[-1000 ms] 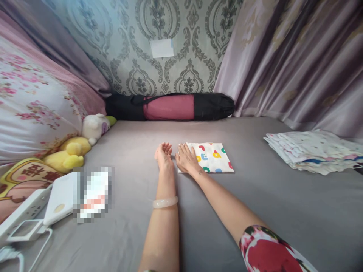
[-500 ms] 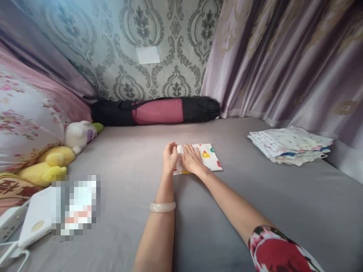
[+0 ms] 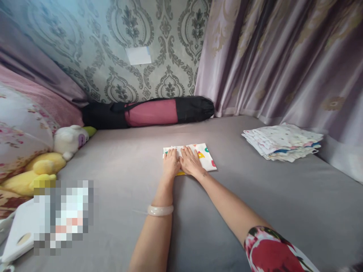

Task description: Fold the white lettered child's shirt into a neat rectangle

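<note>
A folded white cloth (image 3: 209, 160) with colourful printed shapes lies flat on the grey bed sheet (image 3: 227, 196) in front of me. My left hand (image 3: 171, 163) rests palm down on the cloth's left part, fingers stretched forward. Beside it, my right hand (image 3: 191, 160) presses flat on the middle of the cloth, its fingers slightly spread. The two hands touch or nearly touch at the thumbs and hide part of the cloth. A pale bangle (image 3: 160, 210) circles my left forearm.
A stack of folded printed cloths (image 3: 283, 140) sits to the right by the curtain (image 3: 255, 64). A long black and pink bag (image 3: 153, 112) lies along the wall. Plush toys (image 3: 42, 166), a white box-like device (image 3: 28, 223) and a blurred-out item (image 3: 70, 211) are on the left.
My left hand has gone from curled at the cloth's left side to lying flat on it. My right hand stays on the cloth. The view has turned slightly right.
</note>
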Demonstrator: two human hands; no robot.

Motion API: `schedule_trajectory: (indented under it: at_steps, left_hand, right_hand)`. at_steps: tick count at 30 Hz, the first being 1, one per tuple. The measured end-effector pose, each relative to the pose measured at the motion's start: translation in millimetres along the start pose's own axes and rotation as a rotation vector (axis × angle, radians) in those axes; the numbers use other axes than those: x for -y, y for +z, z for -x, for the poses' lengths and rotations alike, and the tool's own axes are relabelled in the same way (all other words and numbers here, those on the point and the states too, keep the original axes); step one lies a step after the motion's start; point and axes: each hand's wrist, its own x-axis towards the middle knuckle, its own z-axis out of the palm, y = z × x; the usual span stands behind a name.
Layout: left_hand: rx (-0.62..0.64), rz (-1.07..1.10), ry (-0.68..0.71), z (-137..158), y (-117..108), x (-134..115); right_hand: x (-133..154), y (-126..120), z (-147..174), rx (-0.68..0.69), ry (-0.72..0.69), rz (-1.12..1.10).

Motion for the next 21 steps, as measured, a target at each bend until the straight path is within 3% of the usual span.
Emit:
schedule_trajectory:
  at_steps: [6, 12, 21]
  left_hand:
    - [-0.005, -0.014, 0.033, 2.8, 0.0, -0.1]
    - [0.003, -0.066, 0.094, 7.0, 2.0, -8.7]
    - [0.134, -0.181, 0.081, 8.9, 3.2, -10.4]
  right_hand:
    - [-8.3, -5.1, -1.0, -0.022, 0.037, -0.071]
    - [-28.2, -17.2, 3.0, -0.051, 0.102, -0.004]
    - [-37.8, -9.1, 4.5, -0.018, 0.104, 0.048]
